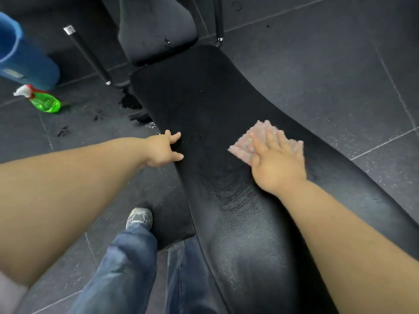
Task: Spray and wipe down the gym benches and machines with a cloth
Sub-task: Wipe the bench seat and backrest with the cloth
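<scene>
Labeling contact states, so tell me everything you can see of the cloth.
The cloth is pale pink with a nubby pile like microfibre, slightly blurred. It lies flat on the black padded bench, toward its right edge. The right hand presses it, palm down, fingers straight and spread, covering its near part; its far corner and left edge show. The left hand, at the bench's other edge, does not touch it.
</scene>
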A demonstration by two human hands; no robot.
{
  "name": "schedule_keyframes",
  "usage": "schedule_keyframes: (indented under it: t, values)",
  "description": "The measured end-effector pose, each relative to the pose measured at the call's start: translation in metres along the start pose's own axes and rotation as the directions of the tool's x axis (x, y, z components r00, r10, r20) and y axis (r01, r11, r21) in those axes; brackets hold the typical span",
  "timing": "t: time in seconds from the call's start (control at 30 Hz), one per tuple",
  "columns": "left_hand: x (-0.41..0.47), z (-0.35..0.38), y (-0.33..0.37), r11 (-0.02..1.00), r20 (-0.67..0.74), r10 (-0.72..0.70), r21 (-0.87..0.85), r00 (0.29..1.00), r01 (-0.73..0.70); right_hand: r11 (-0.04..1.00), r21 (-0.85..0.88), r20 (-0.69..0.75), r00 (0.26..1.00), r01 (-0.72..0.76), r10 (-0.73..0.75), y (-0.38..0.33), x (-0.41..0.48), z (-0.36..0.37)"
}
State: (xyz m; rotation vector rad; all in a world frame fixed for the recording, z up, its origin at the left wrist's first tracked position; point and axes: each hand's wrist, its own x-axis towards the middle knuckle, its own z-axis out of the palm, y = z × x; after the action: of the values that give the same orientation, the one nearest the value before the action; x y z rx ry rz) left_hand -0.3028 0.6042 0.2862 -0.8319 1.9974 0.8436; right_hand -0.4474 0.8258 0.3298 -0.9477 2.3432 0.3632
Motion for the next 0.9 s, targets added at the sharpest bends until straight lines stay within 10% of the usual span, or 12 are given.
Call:
schedule_keyframes:
  t: [0.23,0.43,0.63,0.73,0.9]
  values:
    - [-0.003,0.002,-0.008,0.997,0.0,0.047,0.054,0.999,-0.047,0.701,0.088,0.109,0.692,0.708,-0.713,-0.063,-0.101,0.033]
    - [-0.004,0.007,-0.012,0.986,-0.071,0.041,-0.161,0.997,-0.052,0.95,-0.059,0.074,0.95,0.308,-0.303,-0.007,-0.01,-0.001]
    - [-0.025,0.013,0.019,0.774,-0.411,-0.072,-0.598,0.909,-0.21,0.815,0.223,0.18,0.799,0.535,-0.573,-0.069,-0.032,0.009]
    - [-0.047,0.06,0.044,0.848,-0.349,0.061,-0.476,0.935,-0.233,0.813,0.46,-0.051,0.925,0.357,-0.377,-0.027,-0.015,-0.016]
    - [-0.063,0.107,0.07,0.97,-0.403,0.238,0.063,0.884,-0.233,0.999,-0.006,0.012,0.999,-0.036,0.036,0.03,0.049,-0.018]
